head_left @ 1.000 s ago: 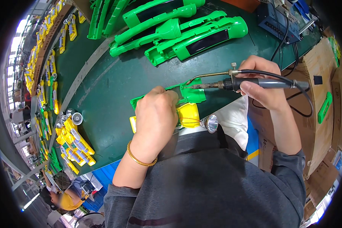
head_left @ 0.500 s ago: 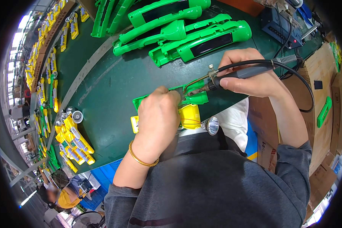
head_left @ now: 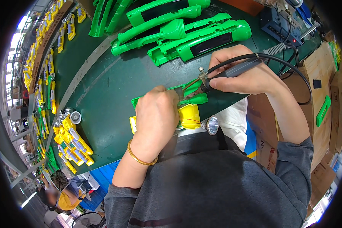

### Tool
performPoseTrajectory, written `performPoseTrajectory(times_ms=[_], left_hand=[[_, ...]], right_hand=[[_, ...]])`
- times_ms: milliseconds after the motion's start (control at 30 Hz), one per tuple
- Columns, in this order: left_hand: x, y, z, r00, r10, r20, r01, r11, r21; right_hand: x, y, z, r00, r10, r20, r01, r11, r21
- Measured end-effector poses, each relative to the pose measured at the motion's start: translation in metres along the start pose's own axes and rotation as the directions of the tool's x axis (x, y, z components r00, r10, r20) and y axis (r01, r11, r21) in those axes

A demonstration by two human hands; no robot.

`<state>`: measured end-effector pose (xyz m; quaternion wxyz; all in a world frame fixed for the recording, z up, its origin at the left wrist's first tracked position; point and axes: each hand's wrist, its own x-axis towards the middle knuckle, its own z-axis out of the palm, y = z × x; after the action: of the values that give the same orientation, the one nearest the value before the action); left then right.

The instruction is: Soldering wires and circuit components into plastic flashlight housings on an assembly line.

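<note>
My right hand (head_left: 239, 74) grips a soldering iron (head_left: 237, 70) with a thin brass tube clamped alongside it. The iron's tip reaches into an open green flashlight housing (head_left: 197, 99) lying on the green table. Over the left part of that housing, my left hand (head_left: 157, 108) is curled closed; its fingertips and whatever they pinch are hidden under the hand. Just below the housing, at the table's near edge, lies a yellow flashlight part (head_left: 189, 116). Thin wires run from it to a silver reflector head (head_left: 212, 125).
Several green housings (head_left: 216, 40) are heaped at the back. A blue soldering station (head_left: 279, 28) stands back right, its cable looping beside my right arm. Yellow lamp parts (head_left: 74, 142) are piled at left. Cardboard boxes (head_left: 311, 110) stand at right.
My right hand and the soldering iron have shifted slightly left, with the tip deeper in the green housing. The left hand stays nearly where it was.
</note>
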<state>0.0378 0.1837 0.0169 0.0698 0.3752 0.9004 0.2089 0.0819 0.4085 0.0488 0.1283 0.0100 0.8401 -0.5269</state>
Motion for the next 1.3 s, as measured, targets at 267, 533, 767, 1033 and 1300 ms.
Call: performPoseTrajectory(times_ms=[267, 533, 767, 1033, 1300], left_hand=[[-0.001, 0.001, -0.001, 1.000, 0.019, -0.005, -0.019, 1.000, -0.003], [-0.005, 0.002, -0.002, 1.000, 0.026, -0.013, -0.026, 1.000, -0.006], [-0.006, 0.002, -0.002, 0.999, 0.040, -0.033, -0.040, 0.999, -0.014], [-0.009, 0.000, -0.003, 0.998, 0.049, -0.044, -0.050, 0.999, -0.022], [-0.008, 0.006, -0.005, 0.999, 0.049, -0.011, -0.049, 0.999, -0.002]], right_hand=[[-0.004, -0.012, 0.003, 0.999, 0.006, -0.052, -0.009, 0.999, -0.051], [-0.008, -0.011, 0.002, 0.999, -0.008, -0.054, 0.006, 0.999, -0.046], [-0.010, -0.020, 0.002, 0.999, 0.026, -0.035, -0.029, 0.996, -0.079], [-0.024, -0.001, -0.005, 0.960, -0.009, -0.280, 0.117, 0.921, 0.372], [-0.012, 0.006, 0.104, 0.605, 0.289, -0.742, 0.587, 0.468, 0.661]])
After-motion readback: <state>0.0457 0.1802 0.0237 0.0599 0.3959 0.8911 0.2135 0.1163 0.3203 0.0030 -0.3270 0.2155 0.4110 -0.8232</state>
